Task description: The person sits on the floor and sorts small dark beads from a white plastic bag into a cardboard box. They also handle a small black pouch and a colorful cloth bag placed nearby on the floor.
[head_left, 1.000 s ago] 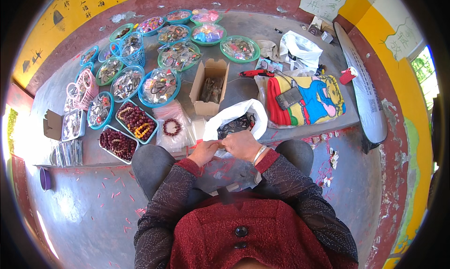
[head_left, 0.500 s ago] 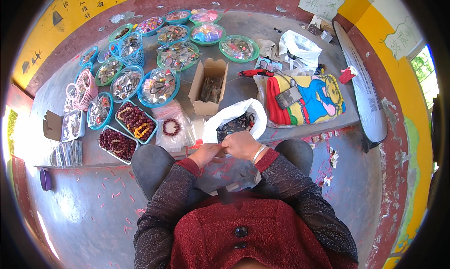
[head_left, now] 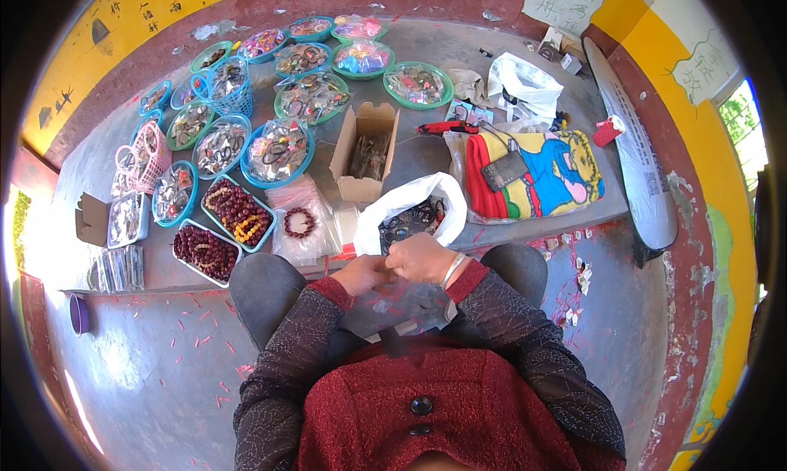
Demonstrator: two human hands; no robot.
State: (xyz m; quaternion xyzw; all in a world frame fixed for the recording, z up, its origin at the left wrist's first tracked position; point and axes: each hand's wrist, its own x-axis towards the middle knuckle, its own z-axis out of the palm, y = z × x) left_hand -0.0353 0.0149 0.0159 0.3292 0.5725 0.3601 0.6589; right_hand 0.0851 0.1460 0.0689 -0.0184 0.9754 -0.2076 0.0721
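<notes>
My left hand (head_left: 362, 275) and my right hand (head_left: 421, 259) meet over my lap, fingers closed and pressed together. Whatever lies between the fingertips is too small or too hidden to make out. Just beyond them an open white plastic bag (head_left: 452, 194) holds dark cord-like items (head_left: 414, 218). Left of the bag, a dark red bead bracelet (head_left: 299, 222) rests on a stack of clear plastic sachets (head_left: 288, 194). An open cardboard box (head_left: 346, 150) with small packaged pieces stands behind the bag.
Round baskets, such as a blue one (head_left: 277, 182), hold packaged trinkets at the back left. Two trays of beads (head_left: 205, 254) sit near the left edge. A colourful folded blanket (head_left: 533, 176) carries a phone (head_left: 505, 171) at the right. Red scraps (head_left: 201, 340) litter the floor.
My hands have drawn closer together, the left fingers now tucked further behind the right ones. The objects around them look unmoved.
</notes>
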